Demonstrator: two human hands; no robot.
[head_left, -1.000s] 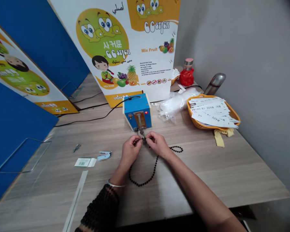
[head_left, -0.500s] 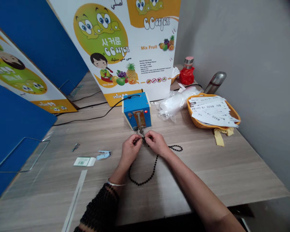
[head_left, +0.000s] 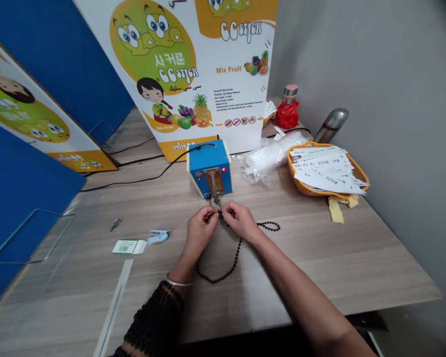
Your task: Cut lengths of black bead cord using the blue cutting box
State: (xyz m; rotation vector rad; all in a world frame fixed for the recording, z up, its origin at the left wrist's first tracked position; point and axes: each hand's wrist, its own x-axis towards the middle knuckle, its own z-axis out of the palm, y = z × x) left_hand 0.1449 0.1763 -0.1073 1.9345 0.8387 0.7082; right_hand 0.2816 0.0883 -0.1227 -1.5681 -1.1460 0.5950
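Note:
A string of small black beads (head_left: 233,260) lies looped on the wooden table (head_left: 357,258). My left hand (head_left: 198,232) and my right hand (head_left: 240,219) each pinch it, fingertips almost touching, right under the metal tip at the front of a small blue box machine (head_left: 210,167) with a red light on. More strands of black beads hang round my left forearm (head_left: 154,322), below a thin silver bangle.
An orange basket (head_left: 357,174) of "MADE IN CHINA" paper labels stands at the right, clear plastic bags (head_left: 267,156) beside it. A steel flask (head_left: 330,126), a red-wrapped jar (head_left: 287,111), printed cartons behind, a pale blue clip (head_left: 159,237), a small label (head_left: 128,246) and a cable.
Both hands stay pinched on the beads at the machine's tip. The view has tipped down slightly; nothing else has visibly moved.

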